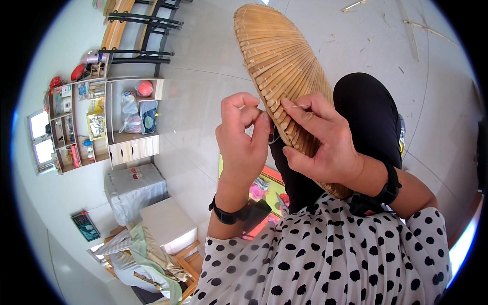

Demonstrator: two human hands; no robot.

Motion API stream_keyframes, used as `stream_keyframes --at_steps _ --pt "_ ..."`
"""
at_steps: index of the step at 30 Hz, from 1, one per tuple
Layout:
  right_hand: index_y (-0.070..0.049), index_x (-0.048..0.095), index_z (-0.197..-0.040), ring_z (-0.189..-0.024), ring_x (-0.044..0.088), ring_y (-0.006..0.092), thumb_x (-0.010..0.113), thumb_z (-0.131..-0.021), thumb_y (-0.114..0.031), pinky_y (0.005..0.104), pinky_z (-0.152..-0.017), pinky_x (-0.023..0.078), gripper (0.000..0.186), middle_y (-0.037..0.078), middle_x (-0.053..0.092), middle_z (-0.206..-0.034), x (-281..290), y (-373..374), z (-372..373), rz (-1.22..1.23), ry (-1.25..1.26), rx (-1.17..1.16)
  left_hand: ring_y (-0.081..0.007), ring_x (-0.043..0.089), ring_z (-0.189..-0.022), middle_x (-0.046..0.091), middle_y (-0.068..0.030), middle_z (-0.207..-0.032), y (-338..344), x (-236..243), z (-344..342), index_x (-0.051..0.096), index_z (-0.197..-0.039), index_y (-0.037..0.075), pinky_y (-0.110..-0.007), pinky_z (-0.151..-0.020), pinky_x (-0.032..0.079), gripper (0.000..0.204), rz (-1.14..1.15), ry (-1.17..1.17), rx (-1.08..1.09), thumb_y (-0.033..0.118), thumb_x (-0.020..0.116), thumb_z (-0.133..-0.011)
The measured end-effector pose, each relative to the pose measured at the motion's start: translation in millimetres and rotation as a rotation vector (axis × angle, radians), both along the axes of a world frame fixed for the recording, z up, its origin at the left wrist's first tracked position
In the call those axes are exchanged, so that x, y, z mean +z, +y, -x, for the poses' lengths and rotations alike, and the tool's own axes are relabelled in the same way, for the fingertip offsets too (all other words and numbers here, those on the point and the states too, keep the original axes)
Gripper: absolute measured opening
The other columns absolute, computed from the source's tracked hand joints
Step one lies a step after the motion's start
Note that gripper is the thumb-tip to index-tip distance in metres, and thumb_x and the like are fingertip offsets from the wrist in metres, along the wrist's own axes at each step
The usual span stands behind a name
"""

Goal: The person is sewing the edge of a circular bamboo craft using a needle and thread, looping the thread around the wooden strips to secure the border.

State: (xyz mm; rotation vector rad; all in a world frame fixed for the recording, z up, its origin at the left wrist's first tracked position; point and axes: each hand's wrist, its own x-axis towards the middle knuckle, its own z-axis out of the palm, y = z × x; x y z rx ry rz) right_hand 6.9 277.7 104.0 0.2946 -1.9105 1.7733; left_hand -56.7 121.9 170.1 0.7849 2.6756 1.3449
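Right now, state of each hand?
Left hand: closed, fingers pinched at the rim of the woven hat.
Right hand: closed on the hat's rim, pinching a needle.

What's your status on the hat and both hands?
Left hand pinching thread at hat rim. Right hand gripping rim, needle between fingertips. Hat rests on lap; nothing in the way.

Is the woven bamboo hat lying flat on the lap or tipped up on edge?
Tipped up. The bamboo hat leans across the lap, its far rim raised toward the floor, while the right hand grips its near rim and the left hand pinches beside it.
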Motion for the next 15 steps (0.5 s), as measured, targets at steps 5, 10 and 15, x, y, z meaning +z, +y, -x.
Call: stream_keyframes --at_steps 5,10,15 --pt "0.008 0.059 -0.126 -0.093 0.06 0.0279 0.074 -0.064 -0.007 0.0327 -0.083 0.051 0.065 0.017 0.056 -0.107 1.0 1.9 0.2 -0.002 0.012 -0.01 -0.0054 0.054 -0.069 0.062 -0.0029 -0.077 6.2 4.8 -2.6 0.042 -0.113 0.002 -0.018 -0.064 0.042 0.023 -0.005 -0.014 -0.016 -0.003 0.054 -0.094" --pt "0.008 0.059 -0.125 -0.091 0.061 0.0263 0.075 -0.063 -0.007 0.0322 -0.082 0.051 0.065 0.016 0.057 -0.107 0.2 5.0 0.1 0.003 0.004 -0.007 -0.0054 0.046 -0.073 0.058 -0.0028 -0.08 18.5 4.5 -6.7 0.041 -0.114 0.002 -0.019 -0.07 0.037 0.029 -0.153 -0.101 0.012 -0.008 0.046 -0.087" --pt "0.013 0.062 -0.115 -0.087 0.062 0.0285 0.076 -0.063 -0.007 0.0333 -0.075 0.053 0.057 0.016 0.059 -0.1 5.3 3.7 1.7 0.011 0.037 -0.078 -0.0063 0.044 -0.074 0.056 -0.0035 -0.082 21.1 4.4 -8.3 0.039 -0.115 0.002 -0.019 -0.071 0.036 0.032 -0.136 -0.068 -0.021 -0.007 0.043 -0.085"
